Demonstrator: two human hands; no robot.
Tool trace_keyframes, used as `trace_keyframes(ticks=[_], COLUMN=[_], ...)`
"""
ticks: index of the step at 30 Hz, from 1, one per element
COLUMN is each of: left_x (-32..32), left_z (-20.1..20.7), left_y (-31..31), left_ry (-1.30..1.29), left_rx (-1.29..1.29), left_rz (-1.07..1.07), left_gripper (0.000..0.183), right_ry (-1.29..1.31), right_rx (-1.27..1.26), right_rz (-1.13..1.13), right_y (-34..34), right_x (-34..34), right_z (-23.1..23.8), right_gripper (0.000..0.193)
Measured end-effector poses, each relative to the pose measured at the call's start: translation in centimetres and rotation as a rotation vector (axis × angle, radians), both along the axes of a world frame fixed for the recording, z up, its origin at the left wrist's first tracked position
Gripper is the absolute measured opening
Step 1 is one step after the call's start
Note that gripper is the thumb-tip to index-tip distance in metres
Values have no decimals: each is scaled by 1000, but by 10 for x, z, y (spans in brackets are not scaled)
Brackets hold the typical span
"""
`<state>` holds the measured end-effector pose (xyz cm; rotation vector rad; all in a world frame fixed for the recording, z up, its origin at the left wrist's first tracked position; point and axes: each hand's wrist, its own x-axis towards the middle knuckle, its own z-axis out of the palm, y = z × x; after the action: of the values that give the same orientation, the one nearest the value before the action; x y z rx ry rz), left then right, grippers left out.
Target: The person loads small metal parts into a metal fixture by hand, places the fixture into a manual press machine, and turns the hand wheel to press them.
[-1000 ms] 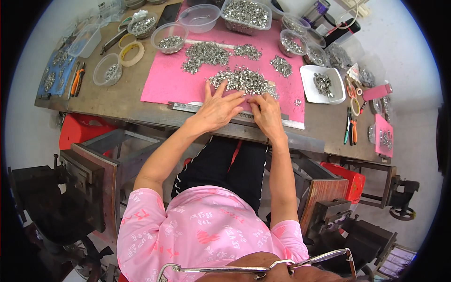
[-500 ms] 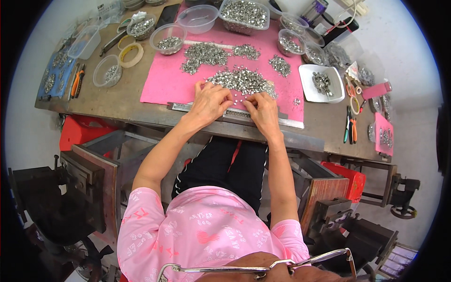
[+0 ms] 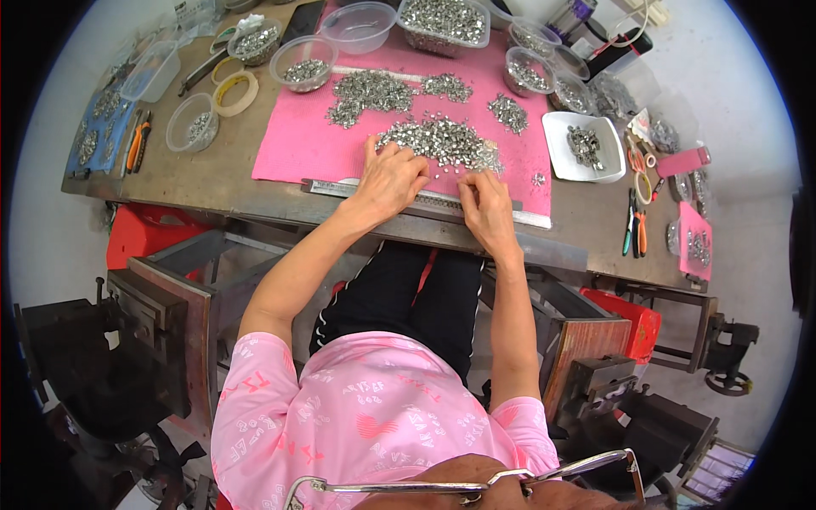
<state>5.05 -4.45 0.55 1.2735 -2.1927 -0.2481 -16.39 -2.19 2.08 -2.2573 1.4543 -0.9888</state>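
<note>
"Metal pieces, small and silvery, lie heaped on the pink mat. How do the fingers look in the head view?"

"On the left hand they're curled and close together, the forefinger slightly raised at the heap's near left edge. On the right hand they're bent, tips drawn toward the thumb. I can't tell whether either hand pinches a piece."

"And the containers?"

"Far side: a rectangular clear tub full of similar pieces. Left of it stands a round clear bowl, then another bowl with some pieces in it. Right of the mat, a white dish holds a small pile; on the bench's left, a clear cup holds a few."

"Where's the heap from the fingertips?"

"Just beyond them, on the far side. A long metal strip lies near the mat's near edge, partly hidden by the left hand."
</note>
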Motion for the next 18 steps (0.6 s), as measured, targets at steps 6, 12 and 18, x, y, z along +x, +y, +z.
trace_keyframes(ticks=[6,12,18], left_x=[-3,-10,-25], left_z=[-5,-5,-5], left_y=[-2,11,26], left_ry=[-35,124,209], left_rx=[-29,-114,-151], left_rz=[-9,-73,-133], left_gripper=[10,8,11], right_ry=[23,41,-52], right_rx=[-106,-170,-119], right_rz=[51,55,-34], right_y=[21,25,8], right_x=[-2,0,-4], right_z=[-5,-7,-11], right_gripper=[8,9,7])
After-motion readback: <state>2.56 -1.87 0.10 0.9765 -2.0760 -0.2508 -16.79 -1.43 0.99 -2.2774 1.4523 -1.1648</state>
